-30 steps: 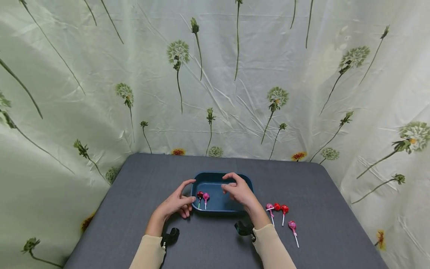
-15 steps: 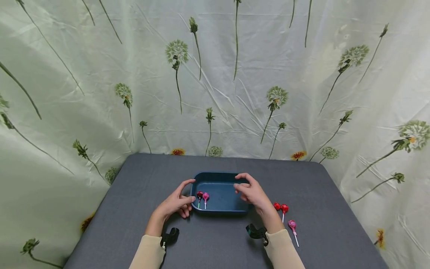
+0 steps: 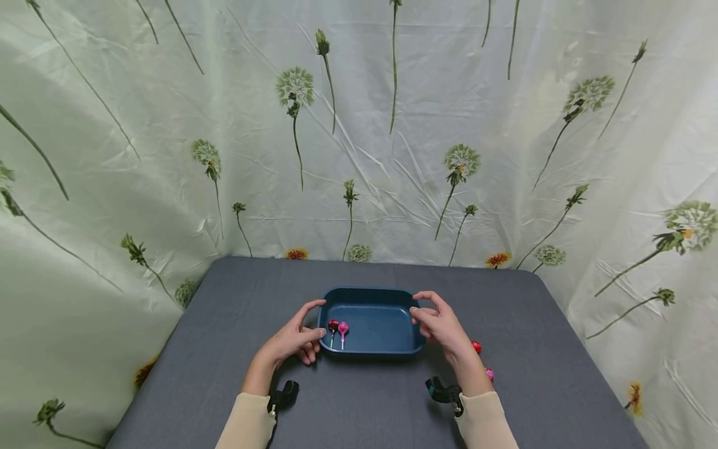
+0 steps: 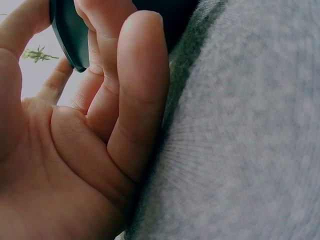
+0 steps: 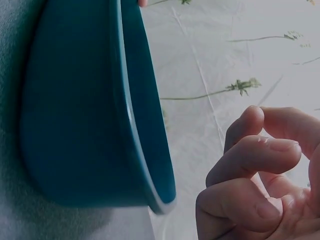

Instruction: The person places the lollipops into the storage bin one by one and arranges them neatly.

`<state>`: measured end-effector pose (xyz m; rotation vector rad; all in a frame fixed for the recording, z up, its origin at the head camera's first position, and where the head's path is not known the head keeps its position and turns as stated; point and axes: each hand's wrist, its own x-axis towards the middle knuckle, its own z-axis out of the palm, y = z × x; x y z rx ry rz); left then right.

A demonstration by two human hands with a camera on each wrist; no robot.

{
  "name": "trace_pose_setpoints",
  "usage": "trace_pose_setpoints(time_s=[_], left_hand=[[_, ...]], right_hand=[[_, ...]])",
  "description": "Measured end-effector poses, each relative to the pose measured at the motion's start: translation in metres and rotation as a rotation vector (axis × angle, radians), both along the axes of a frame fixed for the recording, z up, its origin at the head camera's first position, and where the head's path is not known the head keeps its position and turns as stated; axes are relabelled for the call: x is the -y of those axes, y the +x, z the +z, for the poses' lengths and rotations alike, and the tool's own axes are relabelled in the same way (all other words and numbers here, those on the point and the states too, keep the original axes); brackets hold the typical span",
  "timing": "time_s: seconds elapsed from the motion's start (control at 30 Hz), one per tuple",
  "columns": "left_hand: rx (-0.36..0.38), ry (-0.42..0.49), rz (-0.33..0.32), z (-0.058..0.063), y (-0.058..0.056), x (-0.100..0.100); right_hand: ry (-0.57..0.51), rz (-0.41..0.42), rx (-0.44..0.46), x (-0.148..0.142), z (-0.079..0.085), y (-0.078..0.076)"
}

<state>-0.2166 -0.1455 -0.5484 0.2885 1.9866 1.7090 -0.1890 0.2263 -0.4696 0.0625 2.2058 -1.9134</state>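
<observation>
A dark blue rectangular tub (image 3: pixel 371 354) sits mid-table. Two lollipops lie in its left end, one dark red (image 3: pixel 333 325) and one pink (image 3: pixel 343 327). My left hand (image 3: pixel 294 337) holds the tub's left end, thumb over the rim, index finger stretched along it toward the far corner. The left wrist view shows its other fingers bent beside the tub (image 4: pixel 75 40). My right hand (image 3: pixel 440 324) hovers by the right rim with nothing in it, fingers loosely bent, thumb and index apart. The right wrist view shows that hand (image 5: pixel 255 175) beside the tub wall (image 5: pixel 75 110).
Right of the tub, a red lollipop (image 3: pixel 476 347) and a pink one (image 3: pixel 490 374) peek out from behind my right forearm, which hides most of them. A grey cloth covers the table (image 3: pixel 235 293). A dandelion-print curtain (image 3: pixel 381 156) hangs behind it.
My right hand has moved right, from above the tub's inside to its right rim, and its forearm now covers most of the loose lollipops. The left hand stays put.
</observation>
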Motion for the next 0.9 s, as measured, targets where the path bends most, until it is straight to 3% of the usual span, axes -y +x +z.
trace_pose_setpoints(time_s=[0.9], left_hand=[[0.002,0.007,0.000,0.000,0.000,-0.001]], right_hand=[[-0.005,-0.101,0.023,-0.031,-0.006,0.014]])
